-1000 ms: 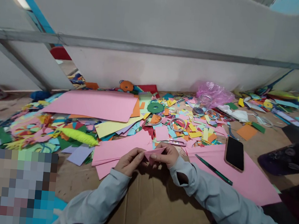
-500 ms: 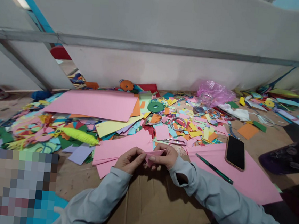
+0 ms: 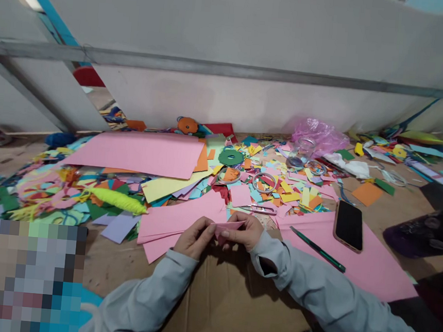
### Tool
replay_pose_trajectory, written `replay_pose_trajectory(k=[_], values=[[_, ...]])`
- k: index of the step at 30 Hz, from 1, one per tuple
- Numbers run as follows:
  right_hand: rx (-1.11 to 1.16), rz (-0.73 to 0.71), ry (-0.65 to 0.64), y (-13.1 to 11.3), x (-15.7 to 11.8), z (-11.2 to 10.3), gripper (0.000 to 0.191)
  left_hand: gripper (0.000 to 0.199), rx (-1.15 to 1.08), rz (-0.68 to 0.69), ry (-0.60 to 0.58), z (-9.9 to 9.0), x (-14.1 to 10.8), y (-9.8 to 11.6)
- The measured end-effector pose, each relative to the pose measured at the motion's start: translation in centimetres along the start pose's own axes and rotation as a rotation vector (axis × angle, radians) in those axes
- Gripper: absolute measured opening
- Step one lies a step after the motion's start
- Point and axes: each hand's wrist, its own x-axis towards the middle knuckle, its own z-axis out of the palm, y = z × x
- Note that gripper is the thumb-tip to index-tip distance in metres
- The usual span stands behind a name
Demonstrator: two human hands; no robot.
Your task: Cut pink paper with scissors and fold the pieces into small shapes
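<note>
Between both hands is a small folded piece of pink paper, held above a sheet of brown cardboard. My left hand pinches its left side with thumb and forefinger. On the other side, my right hand grips it with the thumb on top and fingers curled beneath. Parts of the paper are hidden by the fingers. Just beyond the hands lie small thread snips. Pink paper strips lie to the left, and a larger pink sheet to the right.
On the pink sheet rest a black phone and a green pen. Coloured paper scraps cover the table's back, with tape rings, a glass jar and a pink plastic bag. A dark pouch lies right.
My left hand has shifted slightly to the right, closer to my right hand. Both still hold the folded pink paper, and my right hand has hardly moved.
</note>
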Motion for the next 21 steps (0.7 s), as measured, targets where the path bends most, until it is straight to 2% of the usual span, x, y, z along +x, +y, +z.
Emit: replay_pose_trajectory(k=[3,9,16,18,21], values=[[0.008,-0.01,0.014,0.01,0.09,-0.04,0.047,0.038,-0.06,-0.03,-0.023,0.05,-0.05,0.27],[-0.032,0.076,-0.014,-0.52,-0.14,-0.25,0.047,0.035,-0.071,-0.007,-0.007,-0.08,0.13,0.37],[-0.026,0.023,-0.004,0.08,0.14,-0.37,0.046,0.02,0.174,0.242,0.096,-0.21,0.09,0.42],[-0.016,0.027,0.004,0.04,0.11,-0.27,0.046,0.022,0.182,0.215,0.089,-0.21,0.09,0.22],[0.021,0.029,0.026,-0.19,-0.07,-0.04,0.044,0.03,0.184,0.12,0.0,0.02,0.08,-0.3]])
